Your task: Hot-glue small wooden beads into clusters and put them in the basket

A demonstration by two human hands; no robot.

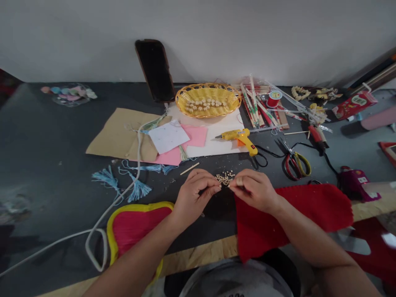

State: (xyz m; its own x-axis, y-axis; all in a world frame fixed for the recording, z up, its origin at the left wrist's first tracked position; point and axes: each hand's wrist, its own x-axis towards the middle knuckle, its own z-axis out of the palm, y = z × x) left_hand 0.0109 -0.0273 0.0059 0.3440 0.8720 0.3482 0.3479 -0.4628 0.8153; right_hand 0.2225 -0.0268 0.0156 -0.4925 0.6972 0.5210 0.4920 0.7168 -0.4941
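Note:
A small pile of pale beads (225,178) lies on the dark table between my two hands. At its left edge my left hand (198,192) is pinched, thumb against forefinger, with a tiny pale bead seeming to show at the tips. My right hand (252,189) pinches at the pile's right edge; whatever its fingertips hold is too small to make out. Beyond the pile, a yellow glue gun (239,138) rests on a white sheet. Farther back, a yellow woven basket (185,108) holds several small pale bead clusters.
Red felt (293,210) lies under my right forearm, and a yellow-edged pink pad (139,222) near my left. Scissors (295,163), a thread spool (274,99) and wrapped sticks are at right. Blue tassels (139,187), a white cord (116,202) and paper (108,134) lie left; a phone (156,70) leans behind.

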